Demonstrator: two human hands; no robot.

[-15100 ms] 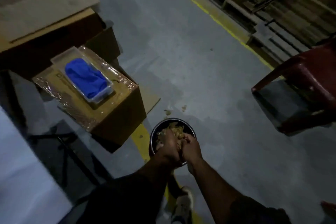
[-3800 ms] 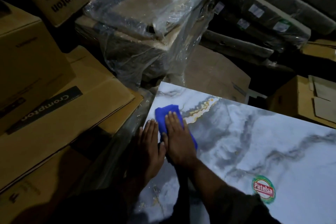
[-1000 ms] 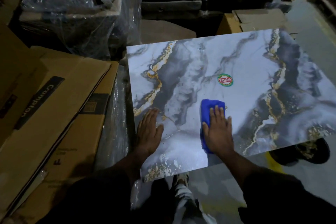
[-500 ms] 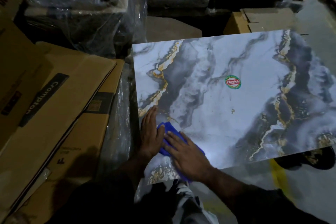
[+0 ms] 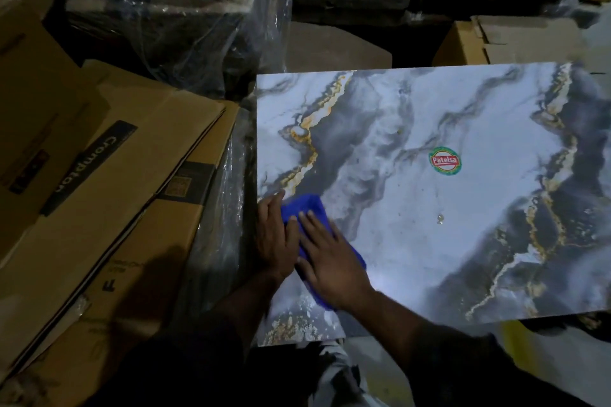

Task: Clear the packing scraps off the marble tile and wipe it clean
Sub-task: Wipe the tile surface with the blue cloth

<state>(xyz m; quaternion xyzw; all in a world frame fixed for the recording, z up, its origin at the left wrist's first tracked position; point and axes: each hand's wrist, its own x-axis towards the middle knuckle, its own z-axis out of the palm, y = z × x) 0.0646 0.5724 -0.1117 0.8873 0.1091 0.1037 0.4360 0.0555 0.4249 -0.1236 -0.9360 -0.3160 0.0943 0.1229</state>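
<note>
The marble tile [image 5: 413,129], white and grey with gold veins, lies flat in front of me and carries a round red and green sticker [image 5: 444,160]. A blue cloth [image 5: 307,206] lies near the tile's left edge. My right hand [image 5: 330,261] presses flat on the cloth with straight fingers. Flat on the tile's left edge rests my left hand [image 5: 276,238], its thumb side touching the cloth. A small speck [image 5: 439,218] sits on the tile below the sticker.
Flattened cardboard boxes [image 5: 109,182] lie stacked to the left of the tile. Plastic-wrapped bundles [image 5: 178,10] stand behind them. More cartons [image 5: 515,40] sit at the back right. Grey floor [image 5: 578,360] shows past the tile's near edge.
My right hand has swept the cloth from the tile's middle to its left edge, then slid it a little forward beside my left hand. My left hand has stayed on the left edge.
</note>
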